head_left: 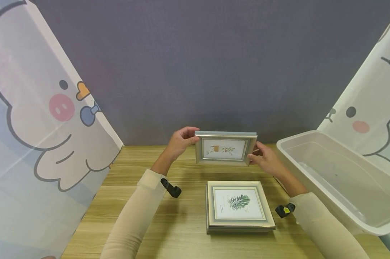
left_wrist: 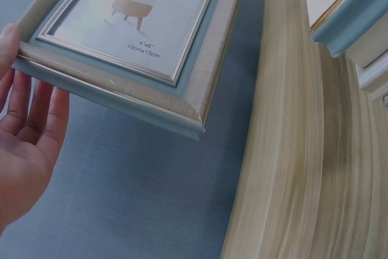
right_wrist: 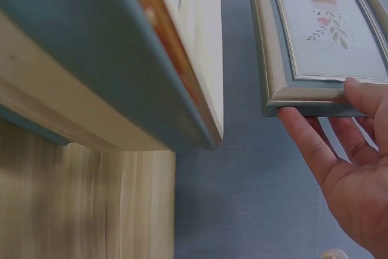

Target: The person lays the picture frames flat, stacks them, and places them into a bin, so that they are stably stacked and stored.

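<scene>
Grey backdrop [head_left: 214, 64] and wood-grain surface [head_left: 188, 230] fill the head view. Beyond the stack of frames [head_left: 240, 205], about 12 o'clock from it, the left hand [head_left: 181, 141] and right hand [head_left: 266, 158] hold a small frame [head_left: 225, 148] by its ends, apparently clear of the surface. Between 2 and 3 o'clock from the stack, a plastic bin [head_left: 339, 180] shows its bare inner floor.

Left wrist view: at 9 o'clock the thumb laps the frame's front rim, the fingers bent under the edge, parted only by its thickness. A potted-plant print fills the frame.

Right wrist view: around 4 o'clock, thumb and fingers pinch the opposite end.

The step in hand seems to be a two-handed carry; any next move calls for both grips moving together.
</scene>
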The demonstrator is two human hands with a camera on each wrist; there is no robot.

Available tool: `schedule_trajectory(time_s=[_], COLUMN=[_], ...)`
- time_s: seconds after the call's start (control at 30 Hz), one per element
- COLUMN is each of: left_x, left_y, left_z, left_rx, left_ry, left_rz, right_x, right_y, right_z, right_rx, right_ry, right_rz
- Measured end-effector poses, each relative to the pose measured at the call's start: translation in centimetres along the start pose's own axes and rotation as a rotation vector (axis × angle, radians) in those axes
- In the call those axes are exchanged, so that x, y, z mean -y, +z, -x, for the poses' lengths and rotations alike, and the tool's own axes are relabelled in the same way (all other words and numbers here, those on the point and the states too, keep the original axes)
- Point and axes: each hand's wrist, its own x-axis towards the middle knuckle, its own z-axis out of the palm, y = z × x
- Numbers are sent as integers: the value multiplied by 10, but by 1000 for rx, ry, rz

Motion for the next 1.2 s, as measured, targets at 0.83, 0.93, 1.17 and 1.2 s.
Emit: schedule_trajectory(time_s=[0.83,0.93,1.17,1.2], left_x=[-12,-5,5,6], left_y=[24,30,43,45], left_z=[25,31,50,53], left_rx=[10,27,65,75], left_ry=[-157,-214,-326,-338], left_rz=[92,119,134,135], right_x=[21,22,19,18], right_y=[-22,-22,-17,-16], right_z=[41,52,71,73], right_rx=[102,114,109,110], right_ry=[113,139,227,243], right_rz=[-20,-2,-28,-37])
